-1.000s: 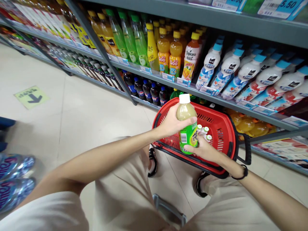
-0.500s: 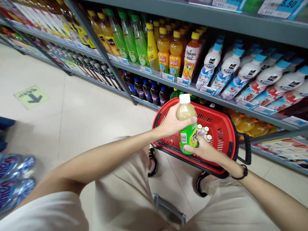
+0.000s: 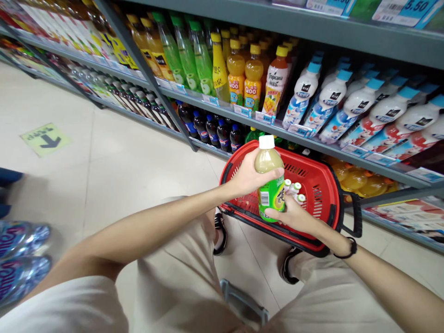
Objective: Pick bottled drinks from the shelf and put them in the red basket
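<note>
A drink bottle [image 3: 272,187] with a white cap, pale yellow-green contents and a green label stands upright between my hands. My left hand [image 3: 250,172] is wrapped round its upper part, thumb across the front. Lower down, my right hand [image 3: 293,215] grips it near the base from the right. Both hands hold the bottle over a red shopping basket [image 3: 317,185] with black trim. Inside the basket, several small white bottles [image 3: 295,187] lie beside the right hand, partly hidden by it.
Shelves in front carry milk-drink bottles with blue caps [image 3: 333,97], orange juice bottles [image 3: 253,76], green bottles [image 3: 178,51] and dark cola bottles [image 3: 211,127]. At the left, large water bottles [image 3: 24,259] stand near a floor arrow sticker [image 3: 45,138]. A grey frame [image 3: 243,303] lies between my legs.
</note>
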Demonstrator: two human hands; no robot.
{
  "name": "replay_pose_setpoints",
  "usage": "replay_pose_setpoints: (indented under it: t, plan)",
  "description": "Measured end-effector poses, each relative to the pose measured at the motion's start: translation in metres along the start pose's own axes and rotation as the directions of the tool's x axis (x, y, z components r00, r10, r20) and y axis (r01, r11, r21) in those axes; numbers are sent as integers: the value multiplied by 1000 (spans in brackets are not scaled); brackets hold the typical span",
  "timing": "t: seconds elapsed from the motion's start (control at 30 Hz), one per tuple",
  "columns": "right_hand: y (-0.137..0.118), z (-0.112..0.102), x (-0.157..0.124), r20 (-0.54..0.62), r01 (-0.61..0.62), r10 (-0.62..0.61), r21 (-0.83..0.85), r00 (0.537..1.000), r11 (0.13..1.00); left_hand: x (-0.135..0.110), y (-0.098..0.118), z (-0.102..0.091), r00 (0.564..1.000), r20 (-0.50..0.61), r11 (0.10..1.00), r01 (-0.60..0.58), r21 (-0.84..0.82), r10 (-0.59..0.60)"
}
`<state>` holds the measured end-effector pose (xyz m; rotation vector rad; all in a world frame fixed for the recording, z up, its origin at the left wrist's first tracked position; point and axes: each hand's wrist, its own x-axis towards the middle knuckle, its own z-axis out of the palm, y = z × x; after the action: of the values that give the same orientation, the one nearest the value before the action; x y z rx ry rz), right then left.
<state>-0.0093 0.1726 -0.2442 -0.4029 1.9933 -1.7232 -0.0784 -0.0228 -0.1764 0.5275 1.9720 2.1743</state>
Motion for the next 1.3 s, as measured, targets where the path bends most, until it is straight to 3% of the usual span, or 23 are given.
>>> replay_pose_setpoints:
  t: [0.13,0.27,0.43,0.53,0.67,0.83,0.93,1.07,1.2,1.3]
  plan:
    - [-10,1,1,-28,-27,28,49,999,998,8,2,-1,998,-39,997,45,-56,-47]
    - [-22,3,2,18,-52,49,210,999,976,26,-1,-9,976,-121,960,151,-234,-183]
    - [-33,2,6,-29,8,1,318,1000,948,44,-3,-24,968,-16,866,215,-452,-249]
    - [-33,-6,6,-221,48,-12,156,975,987,47,-1,-29,969,-5,837,210,-506,-246]
    - [-33,-23,0,-452,78,-175,-226,875,971,49,-5,-34,958,-28,804,223,-552,-284]
    - [-40,-38,-4,-440,83,-421,-608,793,790,51,-16,-39,943,-28,774,255,-580,-331]
    - [-42,-39,-5,-421,104,-496,-674,759,731,50,-16,-39,945,-41,778,242,-580,-324]
    - [-39,-31,-7,-493,110,-420,-541,762,834,46,-11,-38,945,-44,768,236,-595,-325]
    - [-36,-26,-4,-541,96,-150,-126,827,987,42,-9,-37,960,2,763,223,-607,-279]
    - [-37,-28,0,-462,23,65,182,884,983,40,-9,-38,968,13,780,212,-589,-252]
